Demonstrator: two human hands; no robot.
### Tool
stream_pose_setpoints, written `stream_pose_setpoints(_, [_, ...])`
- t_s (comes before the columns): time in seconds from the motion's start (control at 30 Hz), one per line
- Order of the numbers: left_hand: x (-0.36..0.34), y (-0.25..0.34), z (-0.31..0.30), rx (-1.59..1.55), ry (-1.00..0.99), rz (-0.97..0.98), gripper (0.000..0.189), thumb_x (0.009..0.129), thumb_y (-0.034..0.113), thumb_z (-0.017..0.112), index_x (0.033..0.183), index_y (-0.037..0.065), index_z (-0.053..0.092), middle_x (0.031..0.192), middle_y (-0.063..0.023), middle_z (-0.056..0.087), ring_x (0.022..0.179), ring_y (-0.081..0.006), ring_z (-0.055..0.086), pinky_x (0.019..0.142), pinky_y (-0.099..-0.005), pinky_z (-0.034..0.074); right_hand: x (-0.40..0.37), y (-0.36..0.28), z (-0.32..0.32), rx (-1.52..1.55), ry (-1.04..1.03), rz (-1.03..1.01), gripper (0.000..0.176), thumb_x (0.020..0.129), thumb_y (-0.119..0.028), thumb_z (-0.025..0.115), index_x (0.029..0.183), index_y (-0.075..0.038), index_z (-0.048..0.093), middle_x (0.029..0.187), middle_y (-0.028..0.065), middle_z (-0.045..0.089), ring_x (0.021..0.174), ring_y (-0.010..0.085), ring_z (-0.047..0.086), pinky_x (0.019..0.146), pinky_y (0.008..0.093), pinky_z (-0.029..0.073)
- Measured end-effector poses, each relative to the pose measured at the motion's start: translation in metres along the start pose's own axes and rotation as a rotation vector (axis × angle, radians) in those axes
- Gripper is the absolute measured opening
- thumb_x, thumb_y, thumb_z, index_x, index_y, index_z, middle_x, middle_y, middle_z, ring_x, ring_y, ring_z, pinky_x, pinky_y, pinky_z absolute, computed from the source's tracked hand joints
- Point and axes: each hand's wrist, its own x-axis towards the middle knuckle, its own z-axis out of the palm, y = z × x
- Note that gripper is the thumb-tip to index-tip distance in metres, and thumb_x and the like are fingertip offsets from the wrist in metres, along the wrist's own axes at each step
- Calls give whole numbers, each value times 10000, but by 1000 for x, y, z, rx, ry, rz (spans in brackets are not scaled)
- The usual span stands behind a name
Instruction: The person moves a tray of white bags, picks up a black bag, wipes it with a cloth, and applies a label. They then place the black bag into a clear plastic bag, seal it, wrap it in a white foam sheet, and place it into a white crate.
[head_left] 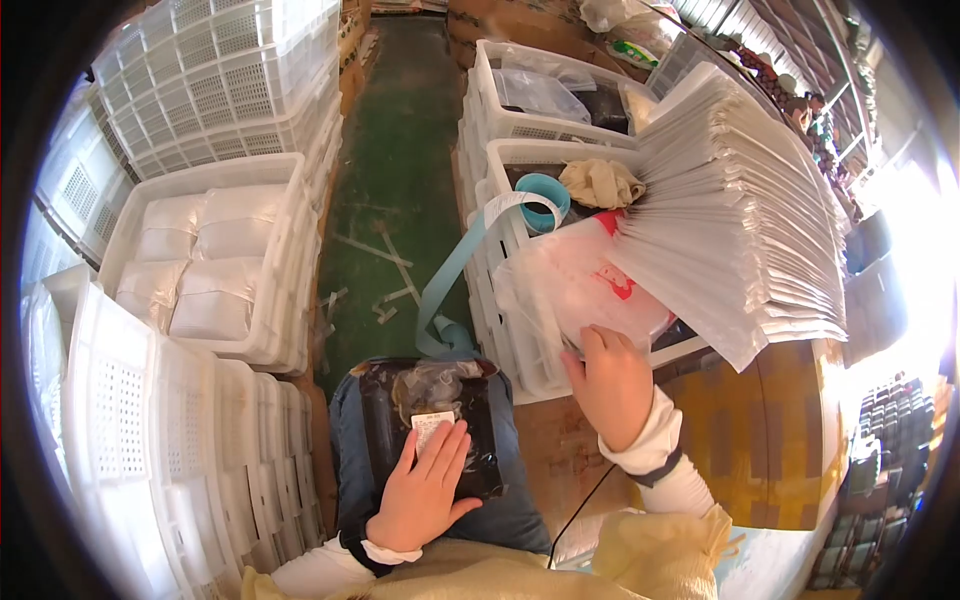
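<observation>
Head view: left hand open, flat on label; right hand curled at plastic bag (grip unclear).

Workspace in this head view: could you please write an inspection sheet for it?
Surface: blue padded cloth under a dark, glossy package.
Job's things: white label on the package; clear bag with red print on a crate at right.
Clutter: pale strip scraps on the green floor.
Left hand: flat, fingers over the label.
Right hand: at the bag's near edge; grip unclear.
Cables: thin black cable beside the right forearm.
Surroundings: wrapped white packs in a left crate; fanned white sleeves at right.
</observation>
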Motion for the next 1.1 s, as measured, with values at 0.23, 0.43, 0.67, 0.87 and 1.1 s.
stream_pose_setpoints(0.23, [-32,-17,-8,-4,36,-47,740,717,435,663,1299,43,429,1354,-76,421,1265,-232,371,1045,-544,197,19,18,-1,54,-168,70,247,775,-237,637,699,-7,585,659,187,588,626,356,586,567,420,473])
stream_pose_setpoints(0.43, [-2,-21,-12,1,143,-100,887,676,510,666,1300,-48,374,1393,-169,338,1295,-303,314,1060,-511,193,21,32,6,32,-330,-18,174,736,-163,603,711,9,611,675,206,590,671,366,581,608,435,459])
stream_pose_setpoints(0.67, [-22,5,-2,269,-51,-46,812,648,389,708,1295,0,407,1395,-148,343,1310,-264,306,1068,-414,242,15,44,14,-29,-44,-100,103,706,-73,587,654,15,575,641,189,572,604,357,564,556,426,449])
stream_pose_setpoints(0.87, [-47,-8,15,-27,219,42,606,628,131,725,1190,17,526,1286,-107,478,1248,-250,408,1028,-426,307,22,31,-30,235,-65,161,143,668,-83,678,622,5,577,611,171,583,578,341,572,547,375,461])
stream_pose_setpoints(1.1, [-41,-5,28,-10,398,184,292,706,80,650,989,11,637,1128,-97,595,1122,-246,535,934,-359,442,20,33,-30,352,2,147,90,722,-48,657,731,38,633,722,156,654,577,238,613,585,306,495])
